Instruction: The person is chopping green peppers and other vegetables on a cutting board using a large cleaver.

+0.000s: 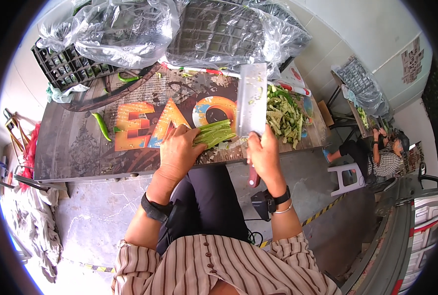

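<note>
My left hand [178, 152] presses a bundle of long green vegetable strips [216, 134] against the wooden-patterned table [71, 147], near its front edge. The strips point to the right, out past my fingers. In my right hand [264, 153] is a cleaver [252, 101], gripped by its dark red handle. Its broad steel blade stands beyond my fist, just right of the strips' ends, with green bits stuck to it. To the right of the blade lies a heap of chopped green vegetable [283, 118], partly hidden by it. A whole green chili pepper [102, 126] lies at the left.
Black plastic crates [78, 64] wrapped in clear plastic film [126, 33] stand along the table's back. Another green chili [128, 78] lies before them. At right, a seated person [385, 155] works at another table beside a white plastic stool [346, 179].
</note>
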Demonstrator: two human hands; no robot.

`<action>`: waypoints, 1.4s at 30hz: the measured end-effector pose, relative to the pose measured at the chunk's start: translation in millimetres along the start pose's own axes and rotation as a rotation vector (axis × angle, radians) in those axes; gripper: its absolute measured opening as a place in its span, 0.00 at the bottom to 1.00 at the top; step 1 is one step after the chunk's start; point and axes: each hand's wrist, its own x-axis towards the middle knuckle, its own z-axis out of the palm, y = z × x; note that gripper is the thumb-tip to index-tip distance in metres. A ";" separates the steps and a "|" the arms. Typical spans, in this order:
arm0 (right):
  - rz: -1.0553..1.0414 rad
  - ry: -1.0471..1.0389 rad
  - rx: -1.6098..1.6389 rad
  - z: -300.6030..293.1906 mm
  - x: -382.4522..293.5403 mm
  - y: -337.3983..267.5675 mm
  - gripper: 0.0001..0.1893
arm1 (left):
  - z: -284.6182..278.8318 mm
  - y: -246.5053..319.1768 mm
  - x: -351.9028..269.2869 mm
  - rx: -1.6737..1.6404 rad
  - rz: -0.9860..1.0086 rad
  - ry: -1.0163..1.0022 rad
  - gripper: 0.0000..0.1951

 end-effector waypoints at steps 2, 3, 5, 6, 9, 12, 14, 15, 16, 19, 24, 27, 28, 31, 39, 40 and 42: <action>-0.029 -0.072 -0.006 14.9 -5.9 -5.1 0.04 | -1.2 2.5 0.1 0.010 0.008 -0.007 0.19; -0.058 -0.102 -0.003 21.9 -6.5 -8.1 0.04 | -2.2 4.4 0.8 0.015 0.015 -0.008 0.19; -0.137 -0.117 -0.033 35.7 -3.9 -2.2 0.04 | -0.2 4.8 1.6 0.026 0.031 -0.001 0.19; -0.112 -0.138 -0.047 41.6 -2.6 -5.9 0.06 | -0.6 4.0 1.4 0.001 0.026 -0.008 0.19; -0.092 -0.178 -0.075 50.5 0.7 -18.3 0.08 | -2.2 0.4 1.9 -0.060 0.010 -0.020 0.19; -0.111 -0.159 -0.073 54.3 3.8 -15.5 0.08 | -5.2 -0.6 2.9 -0.132 0.018 -0.015 0.18; -0.096 -0.163 -0.056 55.9 4.3 -12.6 0.08 | -5.2 -1.5 3.4 -0.102 -0.005 0.064 0.17; -0.095 -0.164 -0.057 57.2 4.5 -10.5 0.08 | -5.7 -2.7 4.1 -0.104 -0.006 0.063 0.17; -0.090 -0.175 -0.073 59.0 4.7 -8.1 0.08 | -7.1 -4.6 4.8 -0.106 -0.029 0.001 0.18; -0.080 -0.172 -0.103 60.5 7.2 -2.1 0.08 | -8.0 -6.6 4.5 -0.116 -0.035 -0.055 0.19; -0.153 -0.058 -0.305 43.5 20.7 16.2 0.07 | -3.2 -11.3 2.1 -0.093 0.002 -0.014 0.19; -0.097 0.067 -0.329 15.7 29.5 25.3 0.08 | -3.5 -6.0 4.3 -0.107 -0.011 -0.034 0.20; -0.005 0.048 -0.263 9.1 27.8 15.5 0.08 | -4.1 -6.8 3.2 -0.106 -0.015 -0.030 0.20; 0.071 0.025 -0.042 1.0 15.1 -3.8 0.08 | -5.5 -9.9 2.6 -0.112 -0.020 -0.026 0.20; -0.044 -0.102 0.035 31.6 3.2 -13.0 0.06 | -2.1 -8.5 1.8 -0.136 -0.025 -0.029 0.20; -0.046 -0.128 0.032 36.1 2.1 -16.1 0.06 | -3.2 -7.6 1.9 -0.130 -0.031 -0.031 0.20; -0.063 -0.157 0.011 46.8 3.3 -13.1 0.07 | -4.7 -5.2 2.9 -0.124 -0.030 -0.036 0.20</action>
